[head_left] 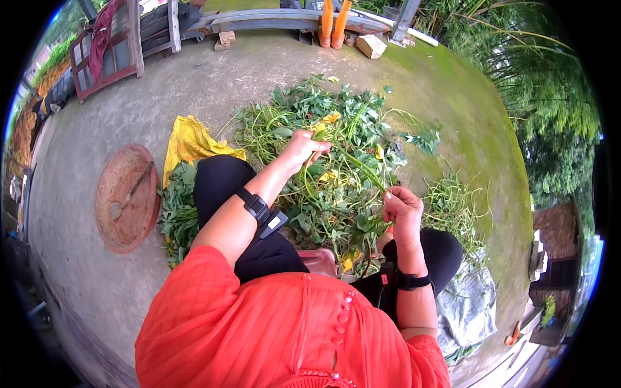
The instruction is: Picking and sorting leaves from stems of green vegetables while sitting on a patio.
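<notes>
A few long green vine stems (363,169) stretch between my two hands above a wide heap of leafy vines (336,213). At the upper left end, my left hand (303,150) is closed around the stems, close to some yellowed leaves. Lower and to the right, my right hand (402,208) pinches the other end between thumb and fingertips. The heap in front of me mixes dark green leaves, pale tangled stems and several yellow leaves. A smaller pile of mostly bare stems (453,205) lies right of my right hand.
On my left stand a shallow reddish basin (103,194) with a long-handled tool (133,191) in it and a yellow sack (187,139) beside bundled greens (178,213). A silvery sheet (467,304) lies at my right. Orange boots (332,26) and a stone block (370,46) stand at the back.
</notes>
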Motion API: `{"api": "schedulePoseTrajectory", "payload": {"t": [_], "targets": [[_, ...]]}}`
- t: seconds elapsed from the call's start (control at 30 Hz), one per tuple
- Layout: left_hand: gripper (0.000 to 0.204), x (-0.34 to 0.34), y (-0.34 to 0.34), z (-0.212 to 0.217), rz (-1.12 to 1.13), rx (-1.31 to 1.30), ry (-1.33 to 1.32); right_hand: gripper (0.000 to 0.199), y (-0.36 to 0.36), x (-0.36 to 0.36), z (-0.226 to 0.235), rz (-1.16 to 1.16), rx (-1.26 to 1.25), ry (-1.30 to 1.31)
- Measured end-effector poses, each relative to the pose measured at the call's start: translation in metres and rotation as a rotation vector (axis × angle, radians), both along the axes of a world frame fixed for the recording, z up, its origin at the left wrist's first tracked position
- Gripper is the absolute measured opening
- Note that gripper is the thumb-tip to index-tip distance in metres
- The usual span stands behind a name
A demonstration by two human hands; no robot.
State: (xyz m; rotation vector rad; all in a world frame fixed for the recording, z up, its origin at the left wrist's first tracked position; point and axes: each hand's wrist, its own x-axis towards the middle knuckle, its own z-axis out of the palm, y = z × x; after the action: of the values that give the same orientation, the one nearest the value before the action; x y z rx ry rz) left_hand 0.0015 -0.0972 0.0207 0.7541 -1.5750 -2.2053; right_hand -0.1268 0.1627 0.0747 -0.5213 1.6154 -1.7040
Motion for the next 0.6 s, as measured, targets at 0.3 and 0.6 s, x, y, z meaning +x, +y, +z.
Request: {"api": "schedulePoseTrajectory", "payload": {"t": [0.3,0.6], "targets": [[0.025,0.003,0.007,0.017,0.092,0.257,0.057,0.01,0.004,-0.004,-0.014,-0.058,-0.022,0.155],[0.023,-0.012,0.052,0.013,0.03,0.181,-0.242,0.014,-0.008,0.014,-0.032,0.039,0.271,1.234]]}}
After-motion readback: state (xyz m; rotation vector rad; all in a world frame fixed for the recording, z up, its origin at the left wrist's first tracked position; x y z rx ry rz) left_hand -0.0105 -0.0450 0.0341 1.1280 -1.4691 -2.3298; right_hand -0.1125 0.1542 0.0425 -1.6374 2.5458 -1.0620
